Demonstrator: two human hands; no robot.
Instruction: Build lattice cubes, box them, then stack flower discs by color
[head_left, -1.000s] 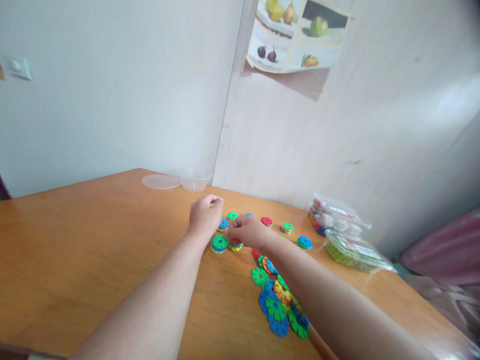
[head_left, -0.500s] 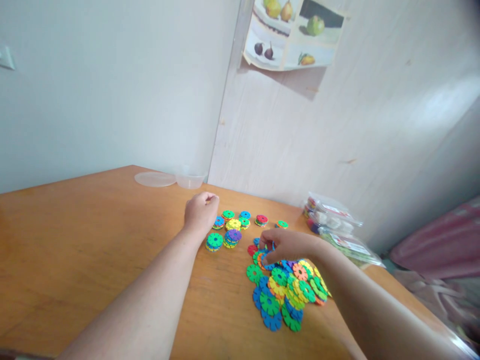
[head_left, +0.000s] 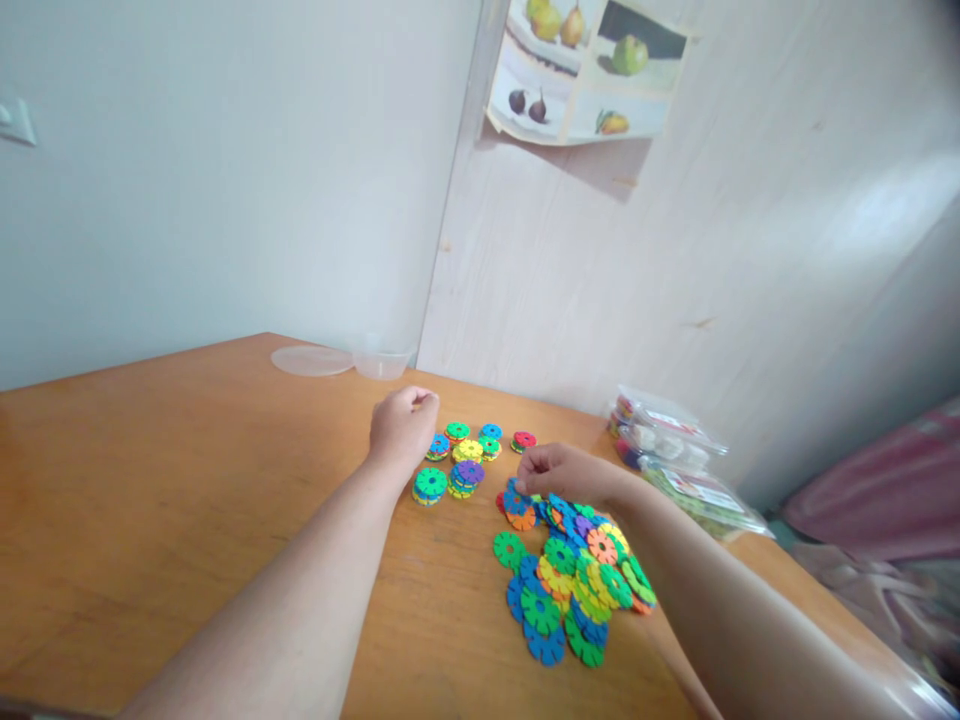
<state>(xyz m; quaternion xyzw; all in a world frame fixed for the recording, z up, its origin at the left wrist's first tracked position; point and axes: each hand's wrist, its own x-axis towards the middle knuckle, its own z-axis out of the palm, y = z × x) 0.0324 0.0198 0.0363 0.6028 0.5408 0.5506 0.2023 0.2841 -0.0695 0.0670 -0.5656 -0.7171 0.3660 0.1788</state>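
Note:
My left hand (head_left: 403, 422) is curled closed above the table, just left of the small stacks of notched plastic discs; anything inside it is hidden. Close by are a green-topped stack (head_left: 430, 484), a purple-topped stack (head_left: 468, 474) and a yellow-topped stack (head_left: 468, 451). My right hand (head_left: 559, 472) pinches a blue notched disc (head_left: 516, 501) at the far left edge of the loose pile. An orange disc (head_left: 523, 521) shows directly under it; I cannot tell if it is held too. The mixed disc pile (head_left: 574, 580) spreads below my right wrist.
A clear bowl (head_left: 381, 362) and a flat round lid (head_left: 311, 360) lie at the table's back edge. Clear packs (head_left: 667, 435) of coloured pieces are stacked at the right, by the wall. A red-topped stack (head_left: 523, 441) stands behind my right hand.
My right hand has shifted slightly left and up from the pile, with discs now at its fingertips. It now covers the farthest-right stack. My left hand stays in place.

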